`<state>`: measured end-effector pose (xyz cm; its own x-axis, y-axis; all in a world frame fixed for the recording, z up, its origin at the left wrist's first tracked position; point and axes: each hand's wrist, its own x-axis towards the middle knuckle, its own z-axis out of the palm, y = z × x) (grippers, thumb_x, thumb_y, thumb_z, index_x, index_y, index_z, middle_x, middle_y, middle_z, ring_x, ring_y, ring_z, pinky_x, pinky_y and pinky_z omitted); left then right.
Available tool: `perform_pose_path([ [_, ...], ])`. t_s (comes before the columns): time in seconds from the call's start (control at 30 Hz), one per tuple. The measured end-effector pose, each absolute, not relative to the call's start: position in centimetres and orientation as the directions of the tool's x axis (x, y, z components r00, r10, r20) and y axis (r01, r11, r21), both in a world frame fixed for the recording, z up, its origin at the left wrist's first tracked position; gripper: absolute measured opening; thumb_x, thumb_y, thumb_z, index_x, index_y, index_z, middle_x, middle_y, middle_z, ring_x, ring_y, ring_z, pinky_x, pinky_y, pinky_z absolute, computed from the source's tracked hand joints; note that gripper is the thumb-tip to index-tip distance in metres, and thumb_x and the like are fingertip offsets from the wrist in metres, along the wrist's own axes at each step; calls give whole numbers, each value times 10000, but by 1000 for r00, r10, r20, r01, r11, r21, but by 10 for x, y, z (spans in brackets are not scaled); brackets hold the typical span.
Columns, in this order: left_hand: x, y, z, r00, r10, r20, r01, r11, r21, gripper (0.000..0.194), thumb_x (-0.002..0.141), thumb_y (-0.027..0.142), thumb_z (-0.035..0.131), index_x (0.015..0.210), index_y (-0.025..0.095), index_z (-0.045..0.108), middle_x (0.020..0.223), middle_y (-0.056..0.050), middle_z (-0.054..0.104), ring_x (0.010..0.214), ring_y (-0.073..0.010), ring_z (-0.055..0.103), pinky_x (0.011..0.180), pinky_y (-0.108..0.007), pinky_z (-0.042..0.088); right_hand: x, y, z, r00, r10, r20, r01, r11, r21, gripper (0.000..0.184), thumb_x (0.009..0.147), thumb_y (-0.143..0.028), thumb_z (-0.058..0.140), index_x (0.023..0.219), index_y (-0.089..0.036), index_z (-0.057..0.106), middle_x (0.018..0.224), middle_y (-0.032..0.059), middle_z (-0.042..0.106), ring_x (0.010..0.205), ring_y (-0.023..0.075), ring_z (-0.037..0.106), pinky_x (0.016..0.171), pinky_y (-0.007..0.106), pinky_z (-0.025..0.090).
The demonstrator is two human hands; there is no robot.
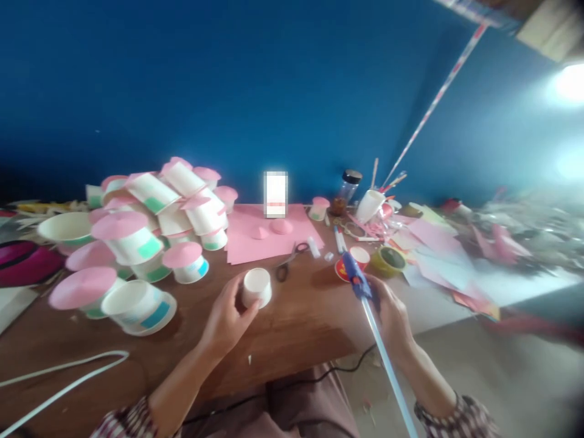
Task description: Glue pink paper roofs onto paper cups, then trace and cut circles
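Note:
My left hand (230,313) is closed round a small white paper cup (257,286), its open rim facing up, just above the brown table. In my right hand (390,304) is a blue glue gun (356,277), with a long translucent glue stick (385,353) running back from it towards me. The gun's front end lies over a red tub (341,269). Beyond the cup is a pair of scissors (285,267). Two pink paper cones (281,226) rest on pink sheets (246,249) at the back.
Many white cups with pink cone tops are piled at the left (152,191). A dark-lidded jar (349,188), a tilted white cup of sticks (370,205) and a yellow-green bowl (390,260) stand right. Paper scraps (433,243) lie beyond. A black cord (351,368) crosses my lap.

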<state>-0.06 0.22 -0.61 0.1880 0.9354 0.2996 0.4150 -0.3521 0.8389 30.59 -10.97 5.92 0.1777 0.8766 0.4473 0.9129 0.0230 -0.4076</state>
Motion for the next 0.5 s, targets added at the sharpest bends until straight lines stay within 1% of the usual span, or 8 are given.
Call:
perform_pose_path([
  [0.07,0,3,-4,188,943,274,435,-330,838,595,743,395,642,1270,189,460,1220,-112,597,1074,-274,603,903,-409,503,334,-110,56,313,804,506,926,-140,-350,388,887,-327,386,1210,-142,494,1055,142,653,904,264,642,760,369,496],
  [0.1,0,3,-2,186,948,259,448,-317,836,598,737,412,646,1263,194,465,1208,-107,603,1065,-275,606,899,-414,504,348,-108,55,379,771,512,916,-234,-326,404,889,-341,379,1223,-140,485,1060,149,652,896,273,642,748,381,494],
  [0.17,0,3,0,187,952,243,466,-304,831,601,728,443,650,1249,202,472,1197,-100,606,1062,-275,604,904,-426,499,375,-103,53,487,730,479,873,-403,-275,432,894,-360,384,1267,-153,453,1068,144,651,866,276,646,722,386,485],
  [0.23,0,3,1,187,949,254,475,-313,822,608,724,467,652,1241,203,473,1203,-102,599,1075,-277,593,924,-437,486,397,-95,53,540,725,427,840,-499,-214,450,905,-359,374,1305,-157,411,1084,140,644,875,272,642,722,378,472],
  [0.37,-1,4,-2,180,940,290,485,-341,805,599,728,476,652,1228,198,475,1203,-110,597,1080,-279,590,933,-436,480,421,-78,53,600,735,314,792,-602,-104,459,919,-352,357,1331,-151,370,1124,155,612,899,262,628,734,367,449],
  [0.43,-1,4,-4,183,933,309,484,-359,798,591,738,466,645,1234,195,470,1200,-111,600,1075,-277,594,922,-428,488,425,-74,51,609,744,274,784,-617,-68,466,919,-349,364,1336,-142,364,1115,165,605,899,267,625,728,370,446],
  [0.5,-1,3,-5,188,924,332,485,-381,787,587,748,451,639,1240,184,466,1208,-118,597,1080,-276,594,916,-421,493,430,-73,52,588,768,253,801,-597,-49,481,919,-349,363,1347,-130,352,1105,180,602,908,282,623,716,378,450],
])
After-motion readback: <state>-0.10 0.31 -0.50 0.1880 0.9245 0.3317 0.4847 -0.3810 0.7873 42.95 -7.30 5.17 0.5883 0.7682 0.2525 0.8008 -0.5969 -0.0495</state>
